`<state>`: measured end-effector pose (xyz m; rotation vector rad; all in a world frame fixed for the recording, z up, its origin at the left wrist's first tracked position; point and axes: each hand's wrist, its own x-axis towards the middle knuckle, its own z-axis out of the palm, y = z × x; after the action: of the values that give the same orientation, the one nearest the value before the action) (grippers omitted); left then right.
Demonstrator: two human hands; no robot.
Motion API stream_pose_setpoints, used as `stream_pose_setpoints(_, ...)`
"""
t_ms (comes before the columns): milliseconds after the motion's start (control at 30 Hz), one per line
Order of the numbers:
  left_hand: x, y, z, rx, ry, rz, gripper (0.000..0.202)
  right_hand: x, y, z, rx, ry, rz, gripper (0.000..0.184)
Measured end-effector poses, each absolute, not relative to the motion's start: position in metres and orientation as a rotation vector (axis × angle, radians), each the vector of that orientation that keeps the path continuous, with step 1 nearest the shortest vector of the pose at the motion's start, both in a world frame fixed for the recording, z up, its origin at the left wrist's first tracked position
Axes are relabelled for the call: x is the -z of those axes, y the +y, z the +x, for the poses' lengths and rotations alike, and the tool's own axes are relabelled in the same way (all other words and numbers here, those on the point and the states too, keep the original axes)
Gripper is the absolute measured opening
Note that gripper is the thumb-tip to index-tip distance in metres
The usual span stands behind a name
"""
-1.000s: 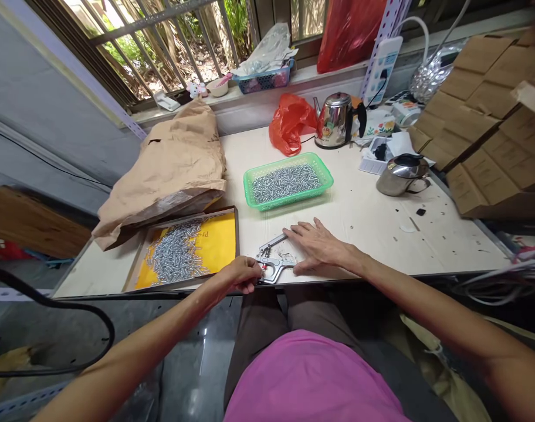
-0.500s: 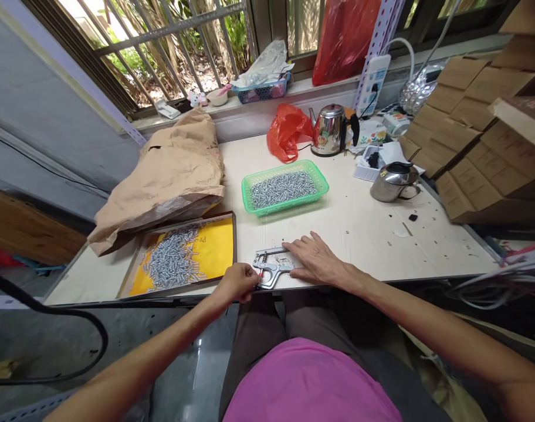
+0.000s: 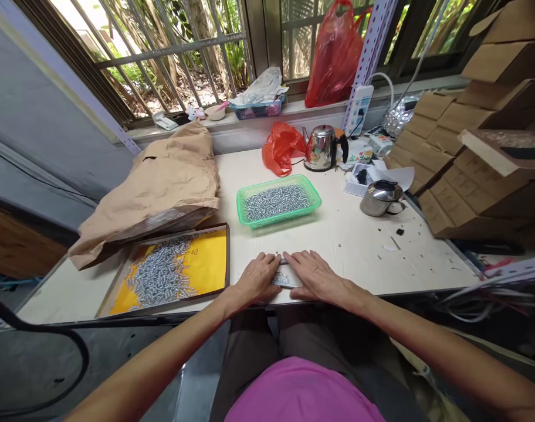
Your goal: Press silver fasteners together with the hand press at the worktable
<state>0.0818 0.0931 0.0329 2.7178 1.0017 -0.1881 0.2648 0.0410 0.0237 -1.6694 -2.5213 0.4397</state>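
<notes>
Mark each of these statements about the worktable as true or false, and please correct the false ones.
1. Both hands lie flat on the metal tool at the near edge of the table. True: the left hand and right hand cover most of it.
2. The green basket is empty. False: it holds many small silver metal pieces.
3. The yellow-lined tray lies to the left of the hands. True.
4. The steel kettle stands inside the green basket. False: it stands behind it, beside the red plastic bag.
5. The brown paper sack lies on the right. False: on the left.
</notes>
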Motion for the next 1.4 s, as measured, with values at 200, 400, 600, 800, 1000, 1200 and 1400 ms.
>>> stream_pose_setpoints(200, -0.036, 0.099, 0.084, 0.14, 1.043, 2.722, 0.053, -0.025, 0.046, 0.266, -0.349, -2.521, -1.719, 0.056)
stream_pose_setpoints(400, -0.034, 0.101, 0.094, 0.094, 1.282, 2.62, 0.027, -0.029, 0.068, 0.267, -0.349, -2.619, -1.715, 0.016)
stream_pose_setpoints(600, -0.032, 0.1, 0.099, 0.11, 1.276, 2.58, 0.017, -0.032, 0.074, 0.267, -0.396, -2.656, -1.724, 0.01)
stream_pose_setpoints(800, -0.033, 0.089, 0.092, 0.048, 1.351, 2.578, 0.05, -0.041, 0.075, 0.276, -0.414, -2.679, -1.663, 0.056)
stream_pose_setpoints(1000, -0.008, 0.038, 0.086, -0.299, 1.119, 2.684, 0.055, -0.025, 0.071, 0.287, -0.49, -2.639, -1.421, 0.069)
stream_pose_setpoints(1200, 0.009, 0.017, 0.087, -0.443, 1.106, 2.608, 0.06, -0.025, 0.086, 0.299, -0.619, -2.713, -1.314, 0.052)
stream_pose_setpoints(1400, 0.005, 0.01, 0.089, -0.424, 1.102, 2.574, 0.058, -0.03, 0.102, 0.283, -0.333, -2.636, -1.575, 0.024)
